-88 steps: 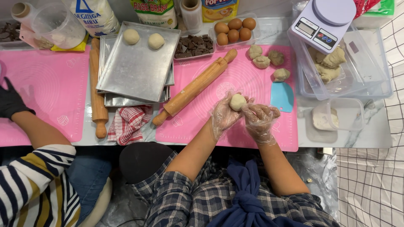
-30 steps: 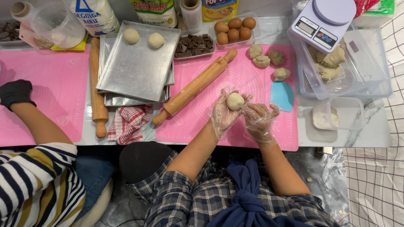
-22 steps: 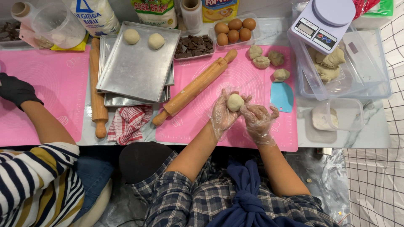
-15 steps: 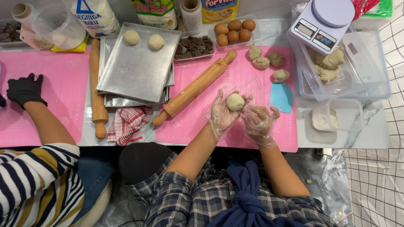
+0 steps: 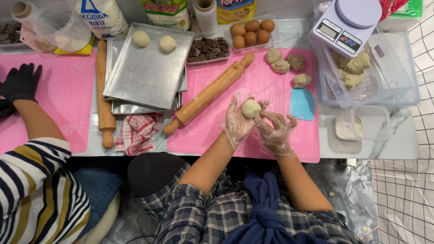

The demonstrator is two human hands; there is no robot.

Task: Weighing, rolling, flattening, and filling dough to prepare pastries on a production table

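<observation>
A round dough ball (image 5: 251,108) rests in my left hand (image 5: 237,121), which wears a clear plastic glove and cups the ball from the left. My right hand (image 5: 276,131), also gloved, touches the ball's right side with its fingertips. Both hands hover over a pink silicone mat (image 5: 212,122). Three small dough pieces (image 5: 281,67) and one more (image 5: 301,80) lie at the mat's far side. A wooden rolling pin (image 5: 210,92) lies diagonally on the mat to the left of my hands.
Stacked metal trays (image 5: 144,86) carry two dough balls (image 5: 153,41). A blue scraper (image 5: 302,104), a scale (image 5: 346,25), a clear tub of dough (image 5: 389,77), eggs (image 5: 251,32), chocolate pieces (image 5: 208,49) and a checked cloth (image 5: 138,132) surround the mat. A co-worker's black-gloved hand (image 5: 20,82) rests on the left mat.
The co-worker's black-gloved hand has slid right and now lies flat on the left mat. My hands have kept the dough ball in nearly the same place, turning it slightly.
</observation>
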